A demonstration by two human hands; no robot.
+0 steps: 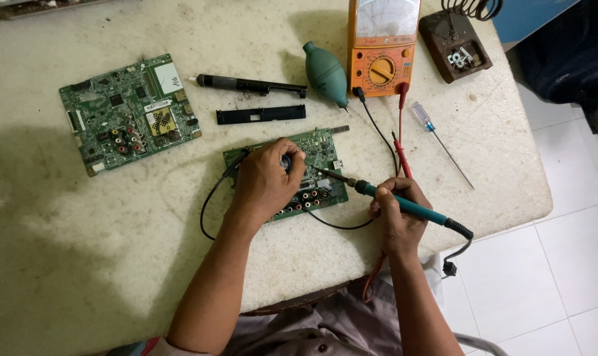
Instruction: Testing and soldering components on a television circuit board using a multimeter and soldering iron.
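The person is leaning over a pale worktable [61, 264], both hands busy at a small green circuit board [322, 148] lying near the table's middle. The left hand [266, 181] is curling loosely closed, resting on the board and covering its left half, fingertips pinching a small dark part at the board's centre; what that part is, I cannot tell. The right hand [396, 209], at about four o'clock from the board, is gripping a teal-handled soldering iron [404, 206] like a pen, fingers wrapped tight, the tip reaching toward ten o'clock onto the board. A second, larger circuit board [127, 112] is lying well apart at ten o'clock, an orange multimeter [381, 62] at one o'clock.
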